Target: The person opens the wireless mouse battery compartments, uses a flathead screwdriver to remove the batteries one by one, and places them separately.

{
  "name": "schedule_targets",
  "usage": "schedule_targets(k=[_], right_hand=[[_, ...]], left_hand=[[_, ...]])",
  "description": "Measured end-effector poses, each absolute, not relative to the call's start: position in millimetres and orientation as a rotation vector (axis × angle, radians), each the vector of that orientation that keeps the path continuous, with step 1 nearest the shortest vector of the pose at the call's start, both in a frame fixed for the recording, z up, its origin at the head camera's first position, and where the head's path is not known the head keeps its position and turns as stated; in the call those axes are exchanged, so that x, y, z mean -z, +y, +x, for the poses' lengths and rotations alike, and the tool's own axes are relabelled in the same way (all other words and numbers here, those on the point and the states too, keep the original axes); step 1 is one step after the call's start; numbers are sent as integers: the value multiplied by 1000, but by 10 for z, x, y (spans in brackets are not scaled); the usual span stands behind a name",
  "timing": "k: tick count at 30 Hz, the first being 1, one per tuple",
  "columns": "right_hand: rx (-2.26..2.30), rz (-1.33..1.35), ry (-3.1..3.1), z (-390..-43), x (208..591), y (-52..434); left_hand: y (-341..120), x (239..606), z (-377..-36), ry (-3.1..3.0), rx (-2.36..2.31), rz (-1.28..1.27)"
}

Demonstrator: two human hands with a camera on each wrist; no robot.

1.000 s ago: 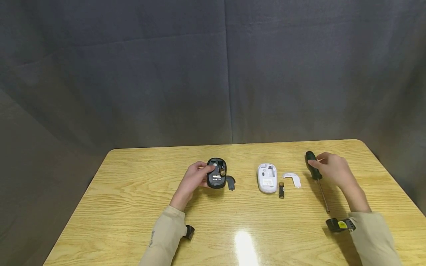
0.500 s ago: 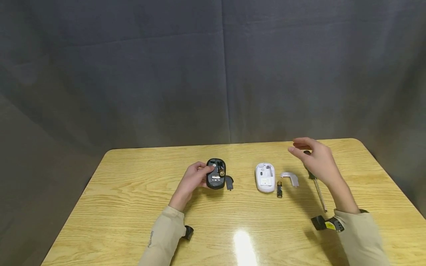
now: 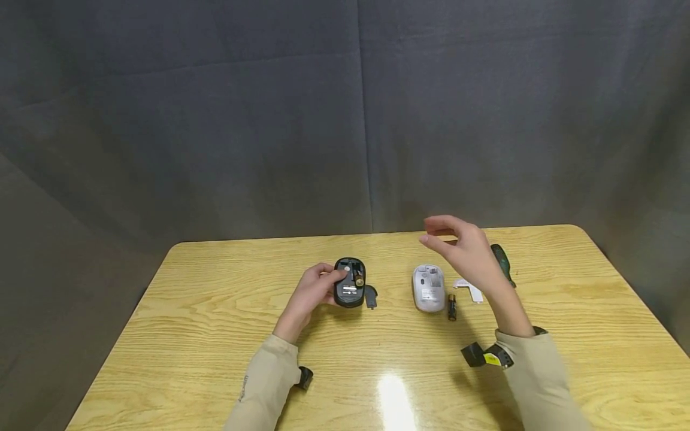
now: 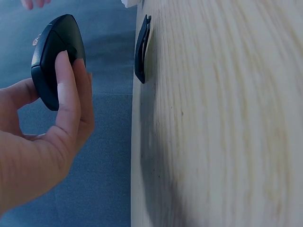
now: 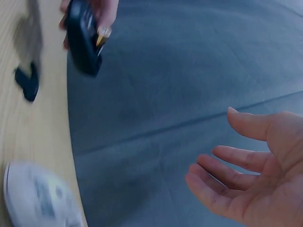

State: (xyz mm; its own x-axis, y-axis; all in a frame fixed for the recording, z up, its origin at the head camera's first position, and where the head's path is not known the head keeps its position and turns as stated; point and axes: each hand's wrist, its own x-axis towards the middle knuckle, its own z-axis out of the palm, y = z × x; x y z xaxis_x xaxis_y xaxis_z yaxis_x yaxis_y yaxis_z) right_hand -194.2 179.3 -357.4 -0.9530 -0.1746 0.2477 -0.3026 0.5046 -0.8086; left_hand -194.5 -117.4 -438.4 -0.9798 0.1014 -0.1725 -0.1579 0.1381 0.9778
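My left hand (image 3: 317,287) holds a black computer mouse (image 3: 350,296) above the table, underside up, thumb across its base and fingers beneath. A battery (image 3: 359,279) juts from the mouse's uncovered compartment; in the right wrist view its end (image 5: 102,36) sticks out. My right hand (image 3: 465,251) hovers over the table's far right part with thumb and fingers apart, nothing between them. Below and left of it a white mouse (image 3: 429,299) lies underside up. The black battery cover (image 3: 371,296) lies just right of the black mouse, and shows edge-on in the left wrist view (image 4: 142,49).
Right of the white mouse lie a loose black battery (image 3: 451,307) and a white cover (image 3: 472,290), partly behind my right wrist. A screwdriver (image 3: 503,264) with a dark green handle lies farther right, its shaft hidden by my forearm. A grey curtain (image 3: 269,149) hangs behind the wooden table (image 3: 215,335).
My right hand has let go of the screwdriver, lifted and moved left past the white cover, above the white mouse. My left hand with the black mouse has stayed in place.
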Motion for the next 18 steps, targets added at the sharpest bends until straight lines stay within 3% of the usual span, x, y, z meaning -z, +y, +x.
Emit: schedule_targets(k=[18], right_hand=[[-1442,711,-2777,-2006,3798,986]], left_hand=[[-1160,4380,-1943,2205,-1949,-59]])
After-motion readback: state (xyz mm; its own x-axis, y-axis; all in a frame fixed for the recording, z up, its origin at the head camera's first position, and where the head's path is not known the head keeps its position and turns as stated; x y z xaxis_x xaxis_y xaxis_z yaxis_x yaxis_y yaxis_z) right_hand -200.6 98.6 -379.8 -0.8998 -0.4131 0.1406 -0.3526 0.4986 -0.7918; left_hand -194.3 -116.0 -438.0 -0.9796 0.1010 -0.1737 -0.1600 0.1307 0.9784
